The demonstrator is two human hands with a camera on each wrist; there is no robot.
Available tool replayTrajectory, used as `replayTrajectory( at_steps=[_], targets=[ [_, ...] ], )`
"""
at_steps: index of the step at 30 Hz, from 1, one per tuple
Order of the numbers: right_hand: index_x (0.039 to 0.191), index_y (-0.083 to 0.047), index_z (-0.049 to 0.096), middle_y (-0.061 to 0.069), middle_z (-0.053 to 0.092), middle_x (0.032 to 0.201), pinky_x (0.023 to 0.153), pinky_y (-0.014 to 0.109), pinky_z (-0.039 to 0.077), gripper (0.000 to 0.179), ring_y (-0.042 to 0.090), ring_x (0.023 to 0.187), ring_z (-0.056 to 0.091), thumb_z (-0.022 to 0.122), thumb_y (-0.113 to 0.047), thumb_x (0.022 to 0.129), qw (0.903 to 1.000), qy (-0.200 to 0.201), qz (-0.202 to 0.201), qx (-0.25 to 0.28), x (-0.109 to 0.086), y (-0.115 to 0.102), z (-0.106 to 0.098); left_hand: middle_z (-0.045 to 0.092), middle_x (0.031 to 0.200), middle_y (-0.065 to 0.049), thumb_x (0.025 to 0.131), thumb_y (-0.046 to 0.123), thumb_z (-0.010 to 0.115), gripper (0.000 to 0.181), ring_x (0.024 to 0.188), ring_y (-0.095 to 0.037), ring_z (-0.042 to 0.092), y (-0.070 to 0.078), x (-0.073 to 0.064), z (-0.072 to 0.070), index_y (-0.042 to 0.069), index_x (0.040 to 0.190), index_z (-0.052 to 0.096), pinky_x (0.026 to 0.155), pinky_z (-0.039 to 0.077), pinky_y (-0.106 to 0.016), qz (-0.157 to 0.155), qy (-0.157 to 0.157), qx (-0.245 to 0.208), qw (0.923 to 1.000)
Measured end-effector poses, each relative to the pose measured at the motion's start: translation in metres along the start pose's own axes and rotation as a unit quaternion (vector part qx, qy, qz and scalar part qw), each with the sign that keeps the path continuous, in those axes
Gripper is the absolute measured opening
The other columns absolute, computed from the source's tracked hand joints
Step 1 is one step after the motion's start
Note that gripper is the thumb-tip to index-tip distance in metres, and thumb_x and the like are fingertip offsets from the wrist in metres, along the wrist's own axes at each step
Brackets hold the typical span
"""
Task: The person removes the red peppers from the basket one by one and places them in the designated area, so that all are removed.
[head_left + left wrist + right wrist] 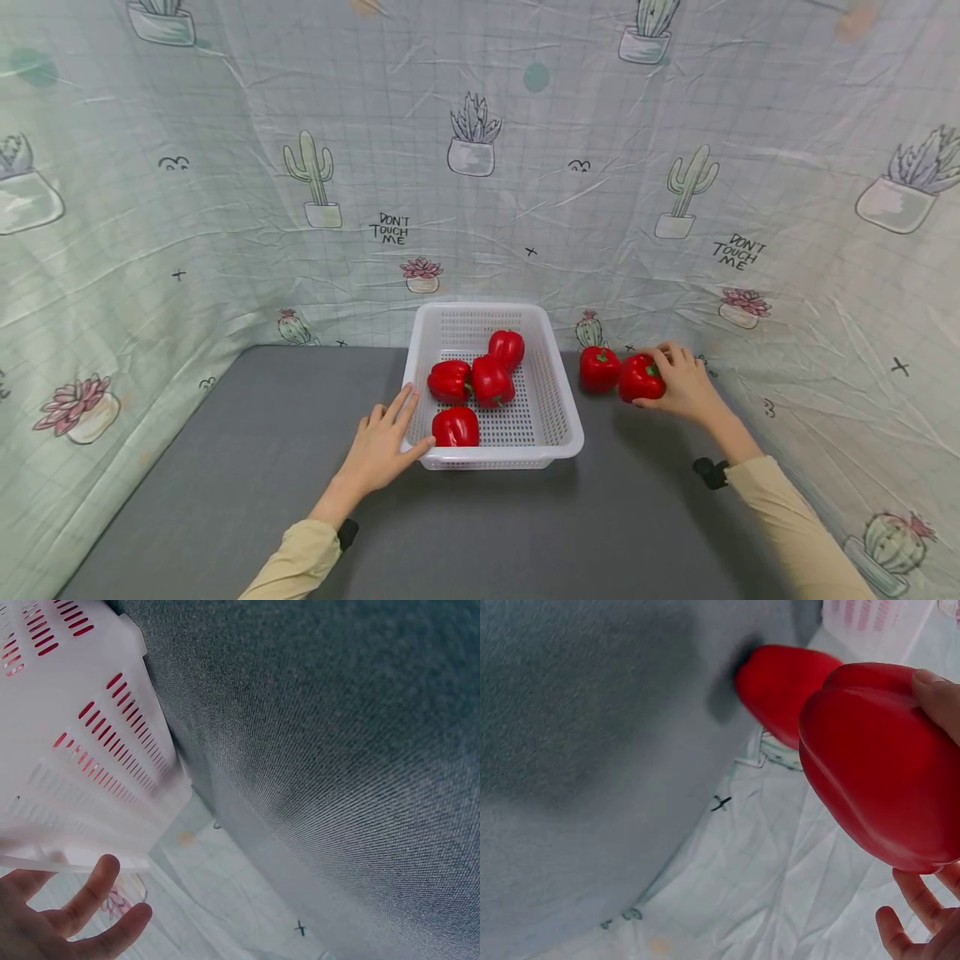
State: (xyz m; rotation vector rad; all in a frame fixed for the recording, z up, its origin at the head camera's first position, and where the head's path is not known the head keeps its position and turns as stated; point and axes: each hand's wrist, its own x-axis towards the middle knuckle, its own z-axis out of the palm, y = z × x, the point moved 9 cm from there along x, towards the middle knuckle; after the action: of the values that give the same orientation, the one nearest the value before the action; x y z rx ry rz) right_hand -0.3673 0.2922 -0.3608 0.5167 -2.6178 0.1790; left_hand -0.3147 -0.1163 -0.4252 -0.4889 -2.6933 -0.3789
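My right hand (684,385) grips a red bell pepper (640,379) between thumb and fingers. In the right wrist view this pepper (885,765) hangs above the table, its side toward the camera. Just left of it a second red bell pepper (598,369) rests on the table near the back wall. My left hand (381,446) lies with fingers spread along the left front rim of a white perforated plastic basket (566,408). Inside the basket are several more red peppers, one (455,427) at the front left corner. The left wrist view shows the left hand's fingers (94,896) at the basket's rim.
A dark grey table (480,533) carries the basket in its middle. Pale fabric printed with cacti (472,158) encloses the table at the back and both sides, close behind the basket and the loose pepper.
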Motion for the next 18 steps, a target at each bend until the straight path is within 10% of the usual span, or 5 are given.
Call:
replayTrajectory(
  at_steps=[18],
  targets=[
    [0.125,-0.002,0.040,0.026,0.040,0.113,0.075,0.062,0.031,0.075,0.044,0.102,0.036,0.076,-0.029,0.065,0.9976,-0.056,0.040,0.000,0.007,0.039,0.025,0.030,0.145,-0.007,0.078,0.053,0.055,0.076,0.088,-0.019,0.042,-0.001,0.001,0.002,0.012,0.138,0.035,0.071,0.039,-0.039,-0.002,-0.001,-0.006,1.0000]
  ],
)
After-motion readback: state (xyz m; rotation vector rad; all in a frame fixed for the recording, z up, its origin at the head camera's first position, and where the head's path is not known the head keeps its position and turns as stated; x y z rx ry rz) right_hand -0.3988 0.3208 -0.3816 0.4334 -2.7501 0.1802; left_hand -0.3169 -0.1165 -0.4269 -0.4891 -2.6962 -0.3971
